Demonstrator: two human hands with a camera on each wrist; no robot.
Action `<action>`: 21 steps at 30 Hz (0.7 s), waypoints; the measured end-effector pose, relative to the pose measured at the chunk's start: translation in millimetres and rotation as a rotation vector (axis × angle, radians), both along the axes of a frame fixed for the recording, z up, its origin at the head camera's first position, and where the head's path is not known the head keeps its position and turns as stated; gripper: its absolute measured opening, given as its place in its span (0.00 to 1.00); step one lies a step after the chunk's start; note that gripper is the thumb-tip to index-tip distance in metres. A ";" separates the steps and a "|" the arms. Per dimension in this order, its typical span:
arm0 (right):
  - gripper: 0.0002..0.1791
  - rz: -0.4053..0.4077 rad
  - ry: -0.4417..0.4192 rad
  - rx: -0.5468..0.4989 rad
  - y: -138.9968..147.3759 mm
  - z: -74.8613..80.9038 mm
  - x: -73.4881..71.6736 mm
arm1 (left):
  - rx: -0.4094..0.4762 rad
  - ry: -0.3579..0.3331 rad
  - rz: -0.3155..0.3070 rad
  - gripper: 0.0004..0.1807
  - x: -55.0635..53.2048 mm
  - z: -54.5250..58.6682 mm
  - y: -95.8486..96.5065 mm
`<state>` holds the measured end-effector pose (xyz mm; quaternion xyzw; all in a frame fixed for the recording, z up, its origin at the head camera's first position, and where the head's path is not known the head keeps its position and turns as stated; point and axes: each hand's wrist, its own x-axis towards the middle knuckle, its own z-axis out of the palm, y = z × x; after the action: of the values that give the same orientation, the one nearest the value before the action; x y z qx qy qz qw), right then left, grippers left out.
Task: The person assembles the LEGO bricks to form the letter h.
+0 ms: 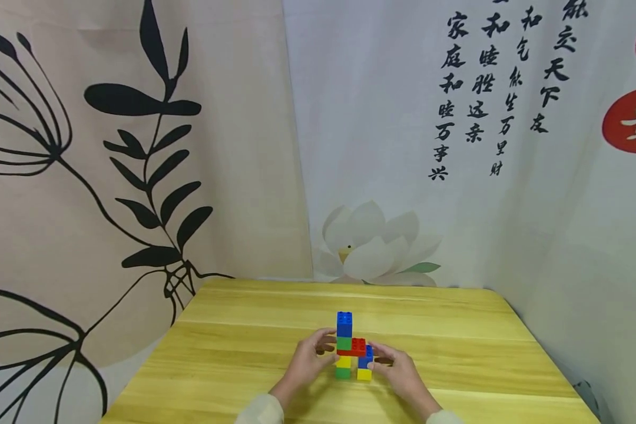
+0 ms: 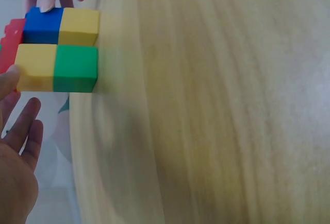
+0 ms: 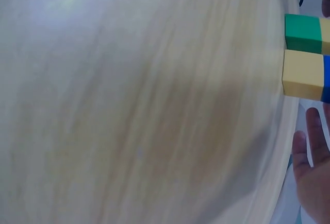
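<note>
Both hands are at an upright toy building-brick structure. Its left column has a green brick [image 1: 343,373] at the bottom and a yellow brick [image 1: 343,361] above it. The right column is a yellow brick [image 3: 302,73] under a blue brick [image 2: 43,26]. A red brick [image 1: 358,347] bridges the two columns, with a green brick [image 1: 344,343] and a blue brick [image 1: 344,324] stacked on its left end. My left hand [image 1: 311,359] grips the left side, thumb at the yellow brick. From the right, my right hand [image 1: 400,372] holds the right column at its blue brick.
The structure is over a wooden table [image 1: 233,330] with rounded far corners. Behind the table hangs a printed cloth [image 1: 249,147] with plant drawings and dark lettering. Another pale cloth [image 1: 583,235] runs along the right side.
</note>
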<state>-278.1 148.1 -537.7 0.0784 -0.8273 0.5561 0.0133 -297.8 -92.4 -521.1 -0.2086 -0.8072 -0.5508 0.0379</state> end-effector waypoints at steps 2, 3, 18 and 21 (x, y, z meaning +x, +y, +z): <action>0.31 -0.013 -0.002 -0.010 -0.3 -1.7 -0.8 | 0.017 0.010 0.002 0.27 0.4 -2.7 1.6; 0.31 -0.021 -0.003 -0.011 -0.6 -2.5 -0.8 | 0.021 0.014 0.003 0.27 0.8 -3.4 2.4; 0.32 0.042 -0.029 -0.014 -2.3 2.8 -4.7 | -0.051 -0.071 -0.035 0.41 -7.5 2.6 1.3; 0.32 0.080 -0.029 -0.001 -0.4 3.7 -3.7 | -0.047 -0.122 -0.052 0.41 -7.8 4.0 0.6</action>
<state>-281.7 147.8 -534.0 0.1033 -0.8233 0.5577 -0.0206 -305.6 -91.9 -517.1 -0.1965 -0.8151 -0.5442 -0.0308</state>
